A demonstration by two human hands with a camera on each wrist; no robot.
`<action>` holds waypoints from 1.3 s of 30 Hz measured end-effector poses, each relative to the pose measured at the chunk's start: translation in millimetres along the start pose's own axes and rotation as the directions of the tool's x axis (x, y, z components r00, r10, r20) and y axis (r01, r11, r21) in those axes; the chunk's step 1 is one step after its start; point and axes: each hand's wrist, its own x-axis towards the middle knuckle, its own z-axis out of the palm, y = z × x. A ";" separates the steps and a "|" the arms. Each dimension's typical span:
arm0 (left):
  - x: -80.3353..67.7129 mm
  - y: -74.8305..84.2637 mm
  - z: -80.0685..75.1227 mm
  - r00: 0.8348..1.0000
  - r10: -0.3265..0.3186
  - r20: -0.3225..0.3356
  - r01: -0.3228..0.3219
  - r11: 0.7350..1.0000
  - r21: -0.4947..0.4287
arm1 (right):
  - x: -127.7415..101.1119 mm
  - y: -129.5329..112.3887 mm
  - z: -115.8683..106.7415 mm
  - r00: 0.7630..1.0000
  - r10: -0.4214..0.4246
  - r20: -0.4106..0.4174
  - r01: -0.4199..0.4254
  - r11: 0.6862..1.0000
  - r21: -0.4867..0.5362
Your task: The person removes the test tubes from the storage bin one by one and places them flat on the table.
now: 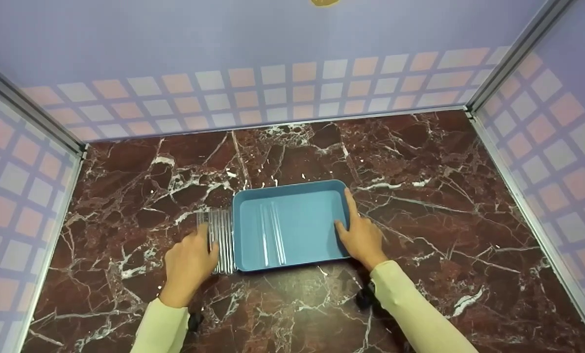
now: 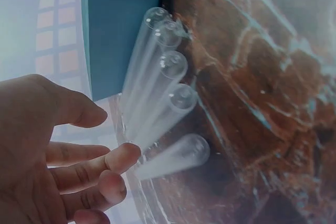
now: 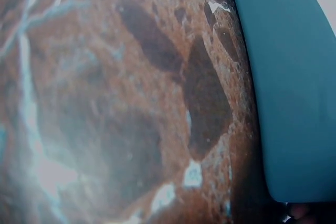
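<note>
A blue rectangular tray sits on the marble tabletop, with two clear test tubes lying in its left half. My right hand grips the tray's right wall, thumb inside and fingers along the outside. Left of the tray, several clear test tubes lie side by side on the table. My left hand is over the outer edge of this row, thumb and fingers apart. In the left wrist view, the rounded ends of the tubes show beside the tray's wall, and the fingertips overlap the lowest tubes.
The dark red marble tabletop has white veins. A lilac back panel with pink and white squares closes off the far side. Side panels stand at left and right, joined by metal corner posts.
</note>
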 end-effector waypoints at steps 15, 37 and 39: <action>11.1 15.2 -8.0 0.999 0.034 -0.010 -0.034 0.999 0.003 | 1.4 -1.4 -0.5 1.000 0.018 0.003 -0.018 1.000 -0.001; 18.1 42.8 0.3 0.993 0.112 -0.048 -0.113 0.994 -0.009 | 1.9 0.5 0.8 0.999 0.044 0.027 -0.044 0.999 0.005; 18.3 43.8 0.8 0.992 0.116 -0.047 -0.116 0.993 -0.010 | 1.9 -0.2 1.0 0.999 0.038 0.024 -0.038 0.999 0.007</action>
